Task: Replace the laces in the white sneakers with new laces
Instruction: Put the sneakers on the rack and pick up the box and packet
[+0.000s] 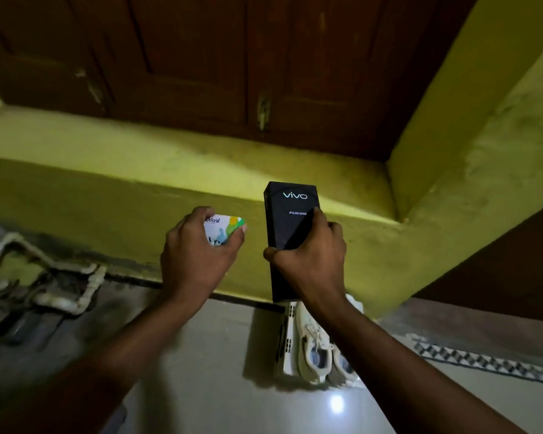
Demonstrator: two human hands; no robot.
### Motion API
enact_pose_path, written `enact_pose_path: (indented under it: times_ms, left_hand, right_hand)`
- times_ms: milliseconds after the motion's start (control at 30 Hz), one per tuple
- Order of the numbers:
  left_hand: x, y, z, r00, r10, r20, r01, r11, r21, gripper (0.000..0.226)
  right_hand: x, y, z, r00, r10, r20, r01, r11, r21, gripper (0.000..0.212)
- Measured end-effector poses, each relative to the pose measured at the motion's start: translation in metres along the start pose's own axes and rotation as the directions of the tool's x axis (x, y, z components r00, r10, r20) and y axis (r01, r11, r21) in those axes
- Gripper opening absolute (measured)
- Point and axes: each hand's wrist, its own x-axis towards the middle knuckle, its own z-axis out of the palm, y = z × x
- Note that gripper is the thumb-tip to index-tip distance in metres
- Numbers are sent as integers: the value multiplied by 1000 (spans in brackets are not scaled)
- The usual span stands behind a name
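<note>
Two white sneakers (314, 349) stand side by side on the pale floor below my right forearm, laces still in them, partly hidden by the arm. My right hand (311, 261) grips a tall black "vivo" box (290, 214) held upright in front of the yellow sill. My left hand (198, 252) holds a small white and green "Odonil" packet (224, 228) at about the same height, to the left of the box. No loose laces are in sight.
A yellow window sill (170, 158) runs across under closed brown wooden shutters (201, 57). A white slatted object (287, 339) leans beside the sneakers. White pipes (60, 277) lie at floor level on the left. A patterned floor border (483, 361) runs at right.
</note>
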Motion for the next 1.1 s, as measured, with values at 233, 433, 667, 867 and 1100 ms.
enact_pose_path:
  times_ms: [233, 433, 667, 867, 1100]
  left_hand:
    - [58, 91, 53, 993, 83, 89, -85, 996, 16, 56]
    - [106, 139, 156, 980, 113, 163, -132, 986, 106, 49]
    - [135, 145, 248, 959, 145, 242, -209, 941, 265, 49]
    - [148, 129, 288, 942, 149, 299, -264, 880, 394, 46]
    - [147, 104, 281, 895, 251, 369, -317, 939, 132, 62]
  right_hand:
    - [90, -3, -60, 994, 87, -67, -89, 996, -24, 73]
    - [183, 33, -83, 987, 154, -55, -159, 981, -112, 77]
    - [237, 82, -56, 979, 203, 33, -195, 967, -162, 101]
    - [270, 101, -35, 970, 238, 47, -212, 927, -309, 92]
    - [268, 117, -24, 984, 179, 13, -160, 906, -391, 101]
